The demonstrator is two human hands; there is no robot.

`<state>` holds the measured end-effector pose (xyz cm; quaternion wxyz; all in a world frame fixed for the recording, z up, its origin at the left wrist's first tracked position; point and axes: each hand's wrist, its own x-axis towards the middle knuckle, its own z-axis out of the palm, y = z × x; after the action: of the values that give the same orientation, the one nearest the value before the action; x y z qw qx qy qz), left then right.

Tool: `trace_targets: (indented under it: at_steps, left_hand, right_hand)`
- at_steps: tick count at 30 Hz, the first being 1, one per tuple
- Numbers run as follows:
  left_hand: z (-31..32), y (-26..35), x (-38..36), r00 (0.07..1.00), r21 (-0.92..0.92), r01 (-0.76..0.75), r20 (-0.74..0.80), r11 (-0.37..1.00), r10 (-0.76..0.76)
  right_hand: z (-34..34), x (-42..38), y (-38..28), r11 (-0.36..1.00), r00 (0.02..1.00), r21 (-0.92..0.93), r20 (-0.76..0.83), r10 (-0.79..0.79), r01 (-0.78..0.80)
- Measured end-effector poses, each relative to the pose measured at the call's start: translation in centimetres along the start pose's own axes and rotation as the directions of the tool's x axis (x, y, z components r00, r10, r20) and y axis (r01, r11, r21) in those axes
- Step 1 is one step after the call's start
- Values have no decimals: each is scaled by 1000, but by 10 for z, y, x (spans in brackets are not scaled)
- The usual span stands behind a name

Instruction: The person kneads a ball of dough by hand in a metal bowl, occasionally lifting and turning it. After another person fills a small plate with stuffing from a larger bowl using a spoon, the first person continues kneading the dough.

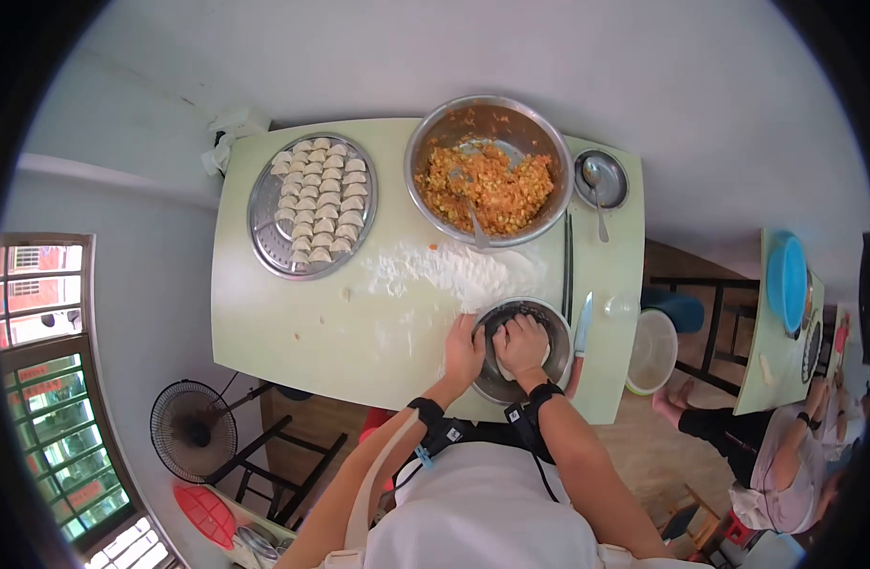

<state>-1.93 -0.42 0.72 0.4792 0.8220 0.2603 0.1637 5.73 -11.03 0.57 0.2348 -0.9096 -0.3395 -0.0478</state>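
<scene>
A steel bowl (492, 384) stands near the front edge of the table, with a pale lump of dough (546, 353) inside, mostly covered. My left hand (464, 348) grips the bowl's left rim. Inside the bowl, my right hand (520, 341) presses on the dough with its fingers curled into it. Just beyond the bowl lies loose white flour (473, 275). To the right rests a knife (581, 332) with a reddish handle. Behind the flour, a large metal basin (421, 204) holds chopped orange-and-yellow filling and a spoon (478, 228).
A round metal tray (264, 242) carries rows of folded dumplings at the back left. A small bowl (617, 171) with a spoon and dark chopsticks (568, 256) are on the right. A fan (195, 431) stands at left; another person (777, 455) sits at a second table, right.
</scene>
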Motion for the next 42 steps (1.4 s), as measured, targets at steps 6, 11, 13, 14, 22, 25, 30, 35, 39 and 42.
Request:
trace_targets:
  at_steps: [6,11,13,14,22,25,30,35,39,42]
  left_hand:
    - [3,5,-3,996,-5,70,-64,998,-70]
    - [6,7,-4,986,36,123,-120,992,-118]
    - [7,7,-7,987,49,101,-132,994,-94]
    - [7,6,-7,986,56,122,-119,991,-115]
    - [8,4,-7,987,67,115,-119,991,-106]
    - [7,4,-7,986,48,142,-98,989,-137]
    - [5,6,-6,989,31,130,-75,991,-127]
    - [5,4,-5,995,77,76,-75,994,-70]
    - [3,6,0,993,74,115,-42,991,-113]
    - [2,10,1,990,69,136,-35,988,-134]
  right_hand:
    - [4,20,6,991,999,132,25,-26,23]
    - [-2,18,3,986,999,161,34,-41,35]
    - [-15,9,3,982,998,188,67,-15,2]
    - [-25,4,7,941,990,327,132,40,-82]
    - [-48,-34,-21,995,994,-34,46,95,-93]
    - [-47,-34,-28,997,999,-64,19,47,-46]
    - [-28,-33,-21,988,995,-149,90,51,-37]
    - [-17,-18,-15,997,990,-54,128,59,-52]
    - [-9,-7,-6,998,989,34,139,-54,50]
    - [-6,0,-1,991,983,84,144,-114,103]
